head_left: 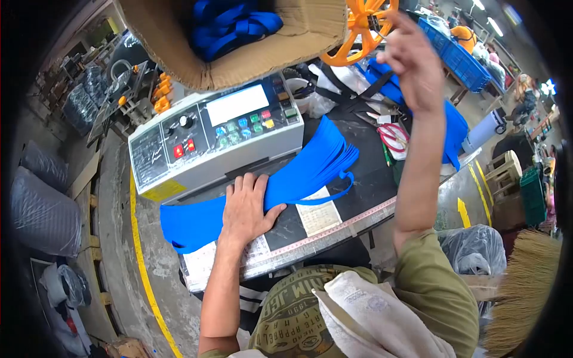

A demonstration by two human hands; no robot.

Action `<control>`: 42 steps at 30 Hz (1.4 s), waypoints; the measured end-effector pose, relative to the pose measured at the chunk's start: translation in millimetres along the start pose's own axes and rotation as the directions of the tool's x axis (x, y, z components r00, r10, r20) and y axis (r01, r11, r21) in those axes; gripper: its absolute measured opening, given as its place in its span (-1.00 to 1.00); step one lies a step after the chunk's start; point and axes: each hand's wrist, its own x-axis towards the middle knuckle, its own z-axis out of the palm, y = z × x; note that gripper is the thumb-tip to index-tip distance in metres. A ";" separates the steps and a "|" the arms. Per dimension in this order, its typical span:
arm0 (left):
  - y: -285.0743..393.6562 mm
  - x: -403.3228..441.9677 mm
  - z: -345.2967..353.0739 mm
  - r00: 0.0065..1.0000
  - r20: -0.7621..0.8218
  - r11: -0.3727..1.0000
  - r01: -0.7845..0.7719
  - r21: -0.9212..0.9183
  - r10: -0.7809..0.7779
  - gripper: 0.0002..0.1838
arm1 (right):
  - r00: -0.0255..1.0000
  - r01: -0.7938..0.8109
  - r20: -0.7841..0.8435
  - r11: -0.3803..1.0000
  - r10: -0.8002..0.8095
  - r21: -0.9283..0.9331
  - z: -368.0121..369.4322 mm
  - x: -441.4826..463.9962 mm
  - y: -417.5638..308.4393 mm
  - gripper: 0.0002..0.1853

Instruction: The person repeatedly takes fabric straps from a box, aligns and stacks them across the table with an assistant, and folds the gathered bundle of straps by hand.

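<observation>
My left hand [248, 206] lies flat on a thick bundle of blue straps [307, 167], with its fingers spread and its thumb out to the side. The bundle stretches along the front of the machine, and its strap ends fan out at the right. One strap curls loose below the fanned ends. Raised at the upper right, my right hand [415, 68] is beside an orange spoked reel [352, 45]. Its fingers are partly bent and apart, close to the reel's hub; whether they touch it I cannot tell. No strap shows in that hand.
A control-panel machine [221, 128] stands behind the bundle, under a cardboard box [239, 68] of blue straps. Red-handled scissors [394, 137] lie at the table's right. A measuring tape [334, 230] runs along the front edge. A broom [525, 286] stands at lower right.
</observation>
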 end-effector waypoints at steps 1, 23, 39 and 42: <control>2.1 -0.5 -0.4 1.000 0.011 1.000 0.014 -0.001 -0.014 -0.15 | 0.987 -0.109 -0.156 0.912 0.050 -0.396 -36.3 11.2 34.6 -0.48; 29.9 -20.7 -10.7 0.991 0.054 0.991 -0.122 -0.048 0.124 -0.17 | 0.792 -0.498 0.239 0.821 0.562 -0.279 60.7 -77.8 119.0 -0.75; 56.5 -63.0 -35.9 0.976 0.071 0.976 -0.197 -0.093 0.204 -0.12 | 0.718 -0.097 0.397 0.647 0.572 -0.757 141.2 -110.1 82.2 -0.56; 45.3 -48.7 -36.1 0.977 0.022 0.969 -0.209 -0.134 0.214 -0.13 | 0.717 -0.301 0.324 0.694 0.617 -0.654 131.8 -103.5 -25.4 -0.56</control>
